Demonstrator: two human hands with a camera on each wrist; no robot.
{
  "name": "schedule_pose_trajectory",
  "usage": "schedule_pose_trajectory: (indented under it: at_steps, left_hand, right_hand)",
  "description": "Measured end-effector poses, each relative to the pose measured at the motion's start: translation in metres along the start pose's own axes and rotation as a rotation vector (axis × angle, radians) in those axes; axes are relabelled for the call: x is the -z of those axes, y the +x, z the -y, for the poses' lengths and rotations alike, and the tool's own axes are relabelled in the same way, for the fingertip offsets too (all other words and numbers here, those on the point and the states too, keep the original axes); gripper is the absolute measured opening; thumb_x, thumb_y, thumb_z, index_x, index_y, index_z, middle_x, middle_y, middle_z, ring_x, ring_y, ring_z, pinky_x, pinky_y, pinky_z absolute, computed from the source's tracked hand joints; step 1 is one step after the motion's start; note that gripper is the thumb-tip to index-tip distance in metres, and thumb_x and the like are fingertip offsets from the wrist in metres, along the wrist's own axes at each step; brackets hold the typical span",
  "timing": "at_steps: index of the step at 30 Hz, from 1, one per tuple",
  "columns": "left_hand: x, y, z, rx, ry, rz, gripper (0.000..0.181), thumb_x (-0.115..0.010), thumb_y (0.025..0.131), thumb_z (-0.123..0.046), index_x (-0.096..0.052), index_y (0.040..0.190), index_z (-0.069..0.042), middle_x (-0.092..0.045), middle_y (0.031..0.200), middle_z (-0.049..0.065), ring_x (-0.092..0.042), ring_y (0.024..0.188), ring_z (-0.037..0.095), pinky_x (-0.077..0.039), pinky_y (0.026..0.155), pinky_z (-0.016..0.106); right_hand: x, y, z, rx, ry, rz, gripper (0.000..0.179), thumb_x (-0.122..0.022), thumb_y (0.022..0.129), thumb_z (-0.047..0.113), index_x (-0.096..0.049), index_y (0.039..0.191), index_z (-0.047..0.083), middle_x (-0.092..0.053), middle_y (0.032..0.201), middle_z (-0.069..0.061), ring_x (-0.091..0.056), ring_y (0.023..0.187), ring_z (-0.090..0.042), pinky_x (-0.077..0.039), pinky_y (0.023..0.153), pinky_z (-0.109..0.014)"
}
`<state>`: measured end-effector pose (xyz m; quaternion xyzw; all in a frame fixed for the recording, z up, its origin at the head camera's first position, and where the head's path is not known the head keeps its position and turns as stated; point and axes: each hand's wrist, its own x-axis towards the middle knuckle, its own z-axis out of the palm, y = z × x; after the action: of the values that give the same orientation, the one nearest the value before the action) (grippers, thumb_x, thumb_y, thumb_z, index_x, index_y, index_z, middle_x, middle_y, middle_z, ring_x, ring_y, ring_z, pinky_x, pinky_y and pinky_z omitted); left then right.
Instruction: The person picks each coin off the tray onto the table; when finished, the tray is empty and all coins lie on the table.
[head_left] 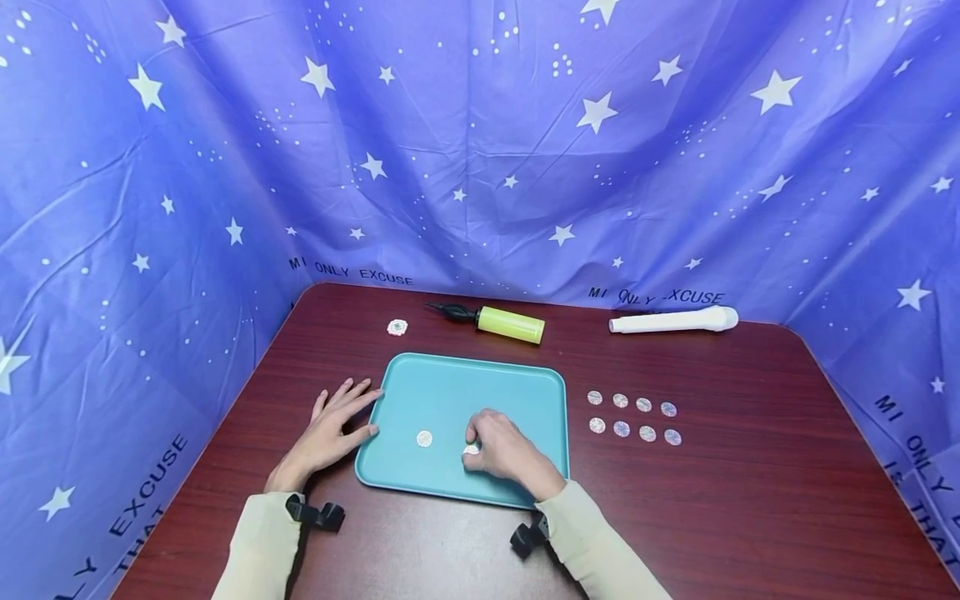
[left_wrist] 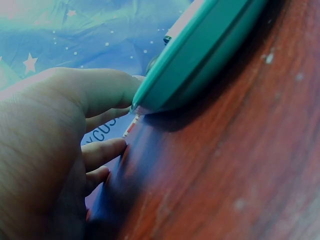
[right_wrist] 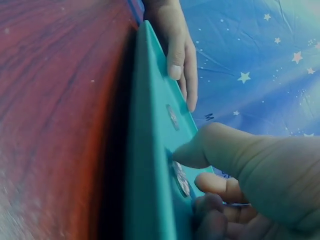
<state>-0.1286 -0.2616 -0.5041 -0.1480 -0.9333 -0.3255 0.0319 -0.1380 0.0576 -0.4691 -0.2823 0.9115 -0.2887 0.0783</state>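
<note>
A teal tray point(head_left: 420, 387) lies on the table in front of the person. The left hand point(head_left: 330, 433) touches its left rim, fingers spread and fairly straight; in the left wrist view the fingers point(left_wrist: 110, 90) reach its edge. Over the tray, the right hand point(head_left: 506, 450) pinches a small silvery round disc point(head_left: 471, 448) between thumb and curled fingers. From the right wrist view, that disc point(right_wrist: 181, 179) is low at the tray's surface; contact beneath it is hard to tell. Another similar disc point(head_left: 424, 438) lies flat on the tray, left of the right hand.
Right of the tray, several matching discs point(head_left: 620, 401) lie in two rows. Behind it are a yellow-green hand pump point(head_left: 510, 325) with a black nozzle and a white stick-shaped object point(head_left: 671, 321). A white patterned chip point(head_left: 397, 327) sits at the back left. Starry blue cloth point(head_left: 480, 167) surrounds the table.
</note>
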Motion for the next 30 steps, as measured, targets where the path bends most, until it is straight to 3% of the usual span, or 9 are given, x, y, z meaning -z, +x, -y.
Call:
schedule_pose_trajectory:
  at_steps: [5,10,16,24,30]
  left_hand:
    - [0.0006,0.0000,-0.0008,0.003,-0.006,0.001,0.059,-0.073,0.089,-0.030,-0.056,0.144,-0.017,-0.042,0.157,0.021,-0.025,0.150,0.049,-0.001,0.116,0.073]
    - [0.0005,0.0002,-0.0007,0.003,-0.003,0.003,0.059,-0.072,0.089,-0.029,-0.055,0.144,-0.017,-0.042,0.157,0.021,-0.024,0.151,0.049,-0.002,0.116,0.073]
    - [0.0000,0.0003,-0.0002,0.005,-0.004,0.004,0.059,-0.072,0.089,-0.030,-0.055,0.144,-0.017,-0.042,0.157,0.021,-0.024,0.151,0.049,-0.001,0.116,0.073]
    - [-0.0007,-0.0008,0.0001,0.010,-0.001,0.008,0.060,-0.072,0.089,-0.031,-0.055,0.145,-0.017,-0.042,0.157,0.021,-0.024,0.151,0.049,-0.002,0.116,0.072]
    - [-0.0003,-0.0007,-0.0011,-0.002,-0.006,-0.006,0.059,-0.072,0.089,-0.030,-0.055,0.144,-0.016,-0.043,0.156,0.023,-0.024,0.150,0.050,-0.002,0.115,0.074]
  right_hand:
    - [0.0051,-0.0020,-0.0003,-0.003,0.028,0.018,0.019,-0.075,0.073,0.011,-0.067,0.089,0.006,-0.056,0.080,-0.001,-0.046,0.074,-0.009,-0.044,0.068,-0.022]
    - [0.0087,-0.0039,0.0037,0.009,-0.017,0.039,0.021,-0.076,0.074,0.010,-0.073,0.094,0.002,-0.062,0.083,-0.004,-0.049,0.076,-0.010,-0.047,0.070,-0.023]
    - [0.0084,-0.0047,0.0063,0.081,-0.076,0.013,0.010,-0.072,0.074,0.003,-0.073,0.084,0.004,-0.068,0.079,-0.005,-0.051,0.072,-0.009,-0.046,0.067,-0.021]
    - [0.0063,-0.0031,0.0029,0.098,-0.044,0.018,0.011,-0.070,0.072,0.000,-0.065,0.068,0.009,-0.044,0.064,0.007,-0.031,0.061,-0.006,-0.028,0.056,-0.017]
    - [0.0064,-0.0040,0.0035,0.064,-0.024,0.006,0.010,-0.072,0.074,0.002,-0.071,0.082,0.007,-0.064,0.076,0.000,-0.046,0.066,-0.007,-0.042,0.061,-0.018]
